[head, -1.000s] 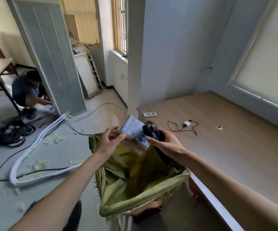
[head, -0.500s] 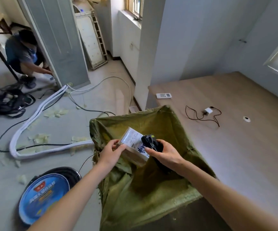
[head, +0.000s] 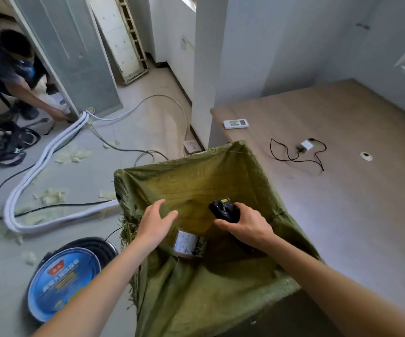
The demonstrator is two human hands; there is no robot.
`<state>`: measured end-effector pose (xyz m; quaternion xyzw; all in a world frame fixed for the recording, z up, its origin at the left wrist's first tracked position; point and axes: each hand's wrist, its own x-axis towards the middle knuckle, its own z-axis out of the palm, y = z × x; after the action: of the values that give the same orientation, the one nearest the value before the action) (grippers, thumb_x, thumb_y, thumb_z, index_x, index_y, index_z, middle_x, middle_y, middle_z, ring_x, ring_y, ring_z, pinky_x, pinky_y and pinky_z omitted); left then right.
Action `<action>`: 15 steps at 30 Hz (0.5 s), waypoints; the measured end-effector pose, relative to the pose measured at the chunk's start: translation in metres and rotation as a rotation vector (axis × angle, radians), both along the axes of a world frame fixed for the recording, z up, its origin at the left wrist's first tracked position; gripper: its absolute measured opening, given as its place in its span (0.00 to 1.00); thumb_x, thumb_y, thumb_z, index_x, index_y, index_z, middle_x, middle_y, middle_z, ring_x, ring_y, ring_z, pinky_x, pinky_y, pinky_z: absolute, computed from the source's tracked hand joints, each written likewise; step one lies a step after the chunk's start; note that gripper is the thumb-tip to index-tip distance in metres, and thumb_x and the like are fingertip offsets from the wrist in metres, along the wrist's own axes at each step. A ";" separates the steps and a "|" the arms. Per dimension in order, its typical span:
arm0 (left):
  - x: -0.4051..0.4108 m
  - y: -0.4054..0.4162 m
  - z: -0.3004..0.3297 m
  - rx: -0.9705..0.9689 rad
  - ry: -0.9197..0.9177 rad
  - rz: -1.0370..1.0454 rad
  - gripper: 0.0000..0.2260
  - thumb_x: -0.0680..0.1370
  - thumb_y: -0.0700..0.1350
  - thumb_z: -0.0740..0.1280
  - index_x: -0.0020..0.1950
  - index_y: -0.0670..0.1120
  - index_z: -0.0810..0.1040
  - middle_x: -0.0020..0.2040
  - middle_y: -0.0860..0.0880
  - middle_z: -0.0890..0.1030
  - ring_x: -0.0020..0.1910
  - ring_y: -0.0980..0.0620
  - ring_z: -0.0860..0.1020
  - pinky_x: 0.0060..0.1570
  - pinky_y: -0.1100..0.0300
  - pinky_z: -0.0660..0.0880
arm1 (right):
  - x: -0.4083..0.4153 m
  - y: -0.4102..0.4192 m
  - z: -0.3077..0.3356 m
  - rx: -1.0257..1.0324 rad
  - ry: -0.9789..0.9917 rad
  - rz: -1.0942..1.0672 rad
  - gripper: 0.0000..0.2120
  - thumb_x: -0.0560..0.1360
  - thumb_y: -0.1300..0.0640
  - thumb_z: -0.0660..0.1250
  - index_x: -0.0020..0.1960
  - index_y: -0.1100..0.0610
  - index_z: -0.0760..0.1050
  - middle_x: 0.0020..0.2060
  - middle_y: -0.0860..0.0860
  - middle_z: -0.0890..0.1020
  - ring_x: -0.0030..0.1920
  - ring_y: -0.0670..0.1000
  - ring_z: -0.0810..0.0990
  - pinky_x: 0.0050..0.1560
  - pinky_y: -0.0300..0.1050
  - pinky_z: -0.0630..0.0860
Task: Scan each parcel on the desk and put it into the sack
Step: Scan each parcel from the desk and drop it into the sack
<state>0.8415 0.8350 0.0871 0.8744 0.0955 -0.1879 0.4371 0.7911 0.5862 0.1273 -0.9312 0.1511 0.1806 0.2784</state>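
A green woven sack (head: 196,176) stands open beside the wooden desk (head: 342,195). A small parcel (head: 189,243) with a white label lies down inside the sack, below my hands. My left hand (head: 155,222) hovers over the sack's mouth with fingers spread and relaxed, holding nothing. My right hand (head: 247,224) grips a black handheld scanner (head: 223,210) above the sack, to the right of the parcel.
On the desk lie a white remote (head: 235,123), a white charger with a black cable (head: 303,152) and a small white ring (head: 366,156). White hoses (head: 41,166), paper scraps and a blue round lid (head: 63,280) are on the floor. A person (head: 9,69) crouches at far left.
My left hand has let go of the parcel, which dropped into the sack. The camera view has tilted further down over the sack. The scanner stays in my right hand.
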 end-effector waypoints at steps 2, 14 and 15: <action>-0.001 -0.005 0.012 -0.007 -0.044 -0.028 0.26 0.80 0.56 0.66 0.76 0.52 0.66 0.77 0.49 0.66 0.74 0.46 0.67 0.70 0.44 0.69 | -0.005 -0.010 0.013 -0.044 -0.036 -0.005 0.40 0.69 0.28 0.71 0.73 0.48 0.69 0.58 0.47 0.82 0.54 0.51 0.82 0.54 0.52 0.82; -0.034 -0.125 0.124 -0.028 -0.341 -0.421 0.22 0.78 0.60 0.67 0.72 0.59 0.71 0.77 0.54 0.66 0.76 0.49 0.65 0.70 0.44 0.66 | -0.124 -0.112 0.135 -0.068 -0.290 -0.165 0.25 0.67 0.38 0.77 0.58 0.49 0.78 0.44 0.47 0.84 0.44 0.50 0.82 0.47 0.54 0.83; -0.042 -0.147 0.138 -0.037 -0.355 -0.472 0.23 0.77 0.61 0.67 0.71 0.60 0.71 0.78 0.54 0.65 0.76 0.49 0.64 0.70 0.43 0.65 | -0.143 -0.128 0.149 -0.086 -0.304 -0.201 0.26 0.66 0.38 0.77 0.59 0.48 0.79 0.45 0.47 0.84 0.45 0.50 0.83 0.46 0.52 0.82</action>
<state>0.7996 0.6884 0.2247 0.8834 -0.1919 -0.1302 0.4071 0.6483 0.4578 0.2763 -0.9390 0.2070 0.0028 0.2746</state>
